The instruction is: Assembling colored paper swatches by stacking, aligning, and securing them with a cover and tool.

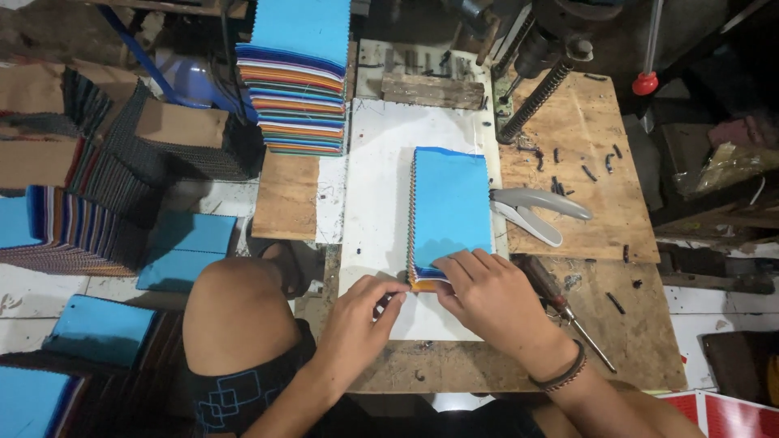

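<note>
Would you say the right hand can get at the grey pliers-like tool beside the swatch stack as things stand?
Probably yes. The right hand presses on the blue-topped swatch stack, and the grey tool lies just beyond it on the wooden bench, with nothing between them.

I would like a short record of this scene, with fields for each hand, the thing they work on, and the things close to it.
Left hand: fingertips at the near end of the swatch stack, on its left corner
Right hand: lies flat on the near end of the swatch stack
Swatch stack: blue sheet on top, many colours along its edge, lying on the white board
Pliers-like tool: grey, to the right of the stack
Screwdriver: beside the right hand
Tall stack: coloured sheets, far left of the board
</note>
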